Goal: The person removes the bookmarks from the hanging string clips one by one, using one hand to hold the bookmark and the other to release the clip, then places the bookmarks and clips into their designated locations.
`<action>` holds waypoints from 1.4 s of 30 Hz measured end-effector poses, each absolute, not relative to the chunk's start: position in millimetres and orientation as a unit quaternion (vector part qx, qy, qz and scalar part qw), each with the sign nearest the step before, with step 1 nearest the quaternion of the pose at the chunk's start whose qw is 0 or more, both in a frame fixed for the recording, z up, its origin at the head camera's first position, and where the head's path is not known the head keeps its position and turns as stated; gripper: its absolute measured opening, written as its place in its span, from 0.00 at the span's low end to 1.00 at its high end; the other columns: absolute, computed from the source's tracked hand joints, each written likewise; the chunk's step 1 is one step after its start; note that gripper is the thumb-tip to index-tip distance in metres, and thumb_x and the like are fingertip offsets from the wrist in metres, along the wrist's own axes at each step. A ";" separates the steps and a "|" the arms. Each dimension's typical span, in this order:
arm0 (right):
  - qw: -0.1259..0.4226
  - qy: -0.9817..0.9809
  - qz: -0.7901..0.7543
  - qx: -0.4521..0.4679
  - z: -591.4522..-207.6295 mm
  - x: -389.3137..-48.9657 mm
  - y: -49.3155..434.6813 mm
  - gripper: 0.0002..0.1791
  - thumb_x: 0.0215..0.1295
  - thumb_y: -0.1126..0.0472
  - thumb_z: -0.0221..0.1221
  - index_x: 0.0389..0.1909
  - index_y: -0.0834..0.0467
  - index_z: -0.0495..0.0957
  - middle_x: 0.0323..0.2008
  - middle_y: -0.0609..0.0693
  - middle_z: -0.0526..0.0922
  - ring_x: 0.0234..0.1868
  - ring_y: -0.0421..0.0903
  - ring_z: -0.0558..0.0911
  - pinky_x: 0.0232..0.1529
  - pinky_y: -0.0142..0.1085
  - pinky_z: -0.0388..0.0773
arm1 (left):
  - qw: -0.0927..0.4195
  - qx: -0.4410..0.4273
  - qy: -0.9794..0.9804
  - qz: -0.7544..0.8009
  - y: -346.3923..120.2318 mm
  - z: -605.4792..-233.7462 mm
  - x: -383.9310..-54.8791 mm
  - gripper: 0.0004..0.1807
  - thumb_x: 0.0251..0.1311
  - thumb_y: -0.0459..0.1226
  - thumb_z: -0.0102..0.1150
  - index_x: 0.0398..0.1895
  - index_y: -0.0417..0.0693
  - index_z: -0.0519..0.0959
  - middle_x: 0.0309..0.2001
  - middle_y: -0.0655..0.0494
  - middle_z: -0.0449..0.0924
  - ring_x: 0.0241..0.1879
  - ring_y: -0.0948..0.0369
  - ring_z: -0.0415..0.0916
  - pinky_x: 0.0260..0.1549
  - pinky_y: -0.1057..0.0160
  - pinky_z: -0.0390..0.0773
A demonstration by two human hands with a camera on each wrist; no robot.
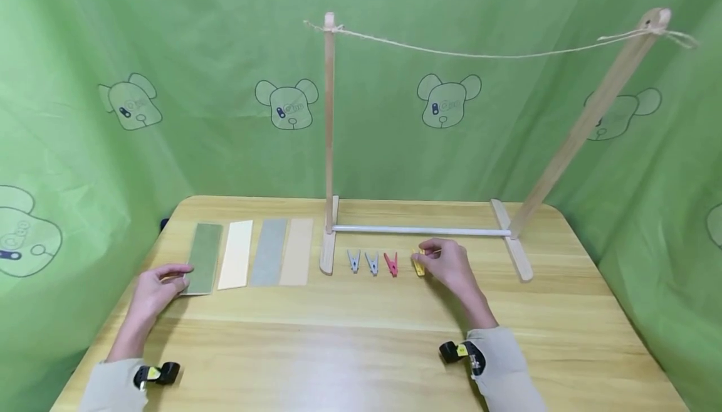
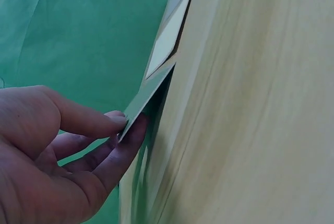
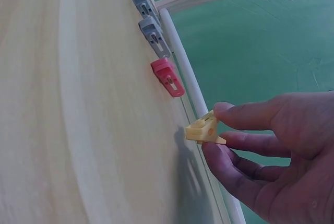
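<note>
My left hand [image 1: 156, 290] pinches the near left edge of a green rectangular card [image 1: 204, 258]. In the left wrist view, that edge of the green card [image 2: 142, 98] is tilted up off the table, between thumb and fingers. My right hand [image 1: 448, 266] pinches a yellow clothespin [image 1: 418, 266] by its ends. The right wrist view shows the yellow clothespin [image 3: 202, 129] held above the tabletop, its shadow below. To its left lie a red clothespin [image 1: 392, 264] and two blue-grey ones, the nearer being a blue-grey clothespin [image 1: 372, 264].
Beside the green card lie a cream card [image 1: 235, 255], a grey card [image 1: 269, 252] and a beige card [image 1: 296, 252]. A wooden stand has a left post [image 1: 329, 130], a right post [image 1: 586, 126], a white crossbar [image 1: 420, 231] and a sagging string [image 1: 479, 56] on top.
</note>
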State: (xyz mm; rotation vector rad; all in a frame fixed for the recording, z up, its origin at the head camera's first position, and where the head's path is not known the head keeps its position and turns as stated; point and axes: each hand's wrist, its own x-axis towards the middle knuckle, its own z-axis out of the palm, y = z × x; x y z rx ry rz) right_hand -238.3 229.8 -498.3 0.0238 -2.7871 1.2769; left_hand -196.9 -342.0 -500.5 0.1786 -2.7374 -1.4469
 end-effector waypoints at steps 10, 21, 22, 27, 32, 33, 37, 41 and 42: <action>0.039 -0.919 0.392 0.014 -498.3 -233.2 226.0 0.17 0.62 0.62 0.71 0.47 0.69 0.84 0.38 0.60 0.87 0.37 0.51 0.85 0.34 0.38 0.86 | 0.038 0.039 -0.910 -0.410 -340.3 -501.8 -198.4 0.17 0.61 0.26 0.65 0.52 0.25 0.80 0.50 0.28 0.82 0.45 0.47 0.84 0.33 0.80 0.77; 0.053 -0.928 0.369 0.021 -505.8 -232.1 218.1 0.16 0.62 0.61 0.71 0.45 0.69 0.85 0.34 0.56 0.86 0.35 0.49 0.84 0.35 0.40 0.86 | 0.033 0.044 -0.918 -0.394 -340.5 -502.8 -194.2 0.19 0.58 0.25 0.65 0.53 0.26 0.80 0.45 0.31 0.83 0.44 0.46 0.82 0.26 0.70 0.81; 0.056 -0.929 0.366 0.020 -507.0 -231.7 217.7 0.16 0.62 0.61 0.71 0.44 0.69 0.85 0.34 0.56 0.86 0.34 0.49 0.84 0.34 0.40 0.85 | 0.032 0.047 -0.918 -0.393 -340.6 -502.7 -193.5 0.19 0.58 0.25 0.65 0.53 0.27 0.80 0.44 0.32 0.83 0.43 0.47 0.82 0.25 0.70 0.81; 0.054 -0.934 0.353 0.010 -514.0 -229.8 216.2 0.15 0.63 0.60 0.71 0.44 0.68 0.86 0.31 0.53 0.84 0.31 0.47 0.81 0.31 0.36 0.80 | 0.035 0.049 -0.924 -0.377 -340.7 -502.1 -190.3 0.19 0.57 0.25 0.65 0.53 0.28 0.81 0.42 0.33 0.84 0.43 0.47 0.82 0.27 0.72 0.79; 0.054 -0.934 0.352 0.009 -516.6 -230.3 217.1 0.17 0.64 0.59 0.71 0.47 0.68 0.85 0.31 0.53 0.84 0.32 0.47 0.81 0.32 0.37 0.80 | 0.045 0.046 -0.929 -0.364 -338.2 -502.6 -190.5 0.19 0.55 0.25 0.66 0.52 0.27 0.81 0.43 0.32 0.84 0.45 0.40 0.82 0.29 0.74 0.77; 0.053 -0.934 0.353 0.009 -516.5 -230.4 218.0 0.18 0.64 0.58 0.70 0.47 0.68 0.84 0.32 0.53 0.84 0.33 0.47 0.81 0.33 0.38 0.81 | 0.046 0.044 -0.930 -0.363 -337.2 -503.4 -191.4 0.20 0.55 0.25 0.67 0.52 0.27 0.81 0.43 0.31 0.84 0.45 0.40 0.82 0.31 0.74 0.77; 0.045 -0.934 0.355 -0.001 -517.1 -227.2 223.5 0.20 0.66 0.56 0.69 0.49 0.68 0.83 0.36 0.55 0.85 0.36 0.49 0.82 0.38 0.42 0.85 | 0.039 0.040 -0.929 -0.365 -331.8 -509.7 -195.2 0.21 0.54 0.26 0.69 0.53 0.26 0.80 0.45 0.30 0.83 0.46 0.38 0.82 0.38 0.65 0.83; 0.042 -0.932 0.359 -0.002 -519.4 -222.1 230.2 0.22 0.68 0.54 0.67 0.52 0.69 0.82 0.38 0.58 0.86 0.39 0.52 0.84 0.43 0.46 0.86 | 0.028 0.045 -0.929 -0.366 -328.7 -515.9 -195.6 0.22 0.55 0.26 0.70 0.53 0.26 0.80 0.46 0.30 0.83 0.47 0.39 0.81 0.43 0.56 0.86; 0.043 -0.932 0.360 -0.003 -520.3 -220.7 232.4 0.23 0.69 0.53 0.66 0.52 0.69 0.82 0.39 0.58 0.86 0.40 0.52 0.84 0.44 0.47 0.86 | 0.028 0.043 -0.929 -0.367 -328.3 -516.7 -195.5 0.22 0.55 0.27 0.70 0.54 0.26 0.80 0.46 0.30 0.83 0.47 0.39 0.82 0.42 0.58 0.85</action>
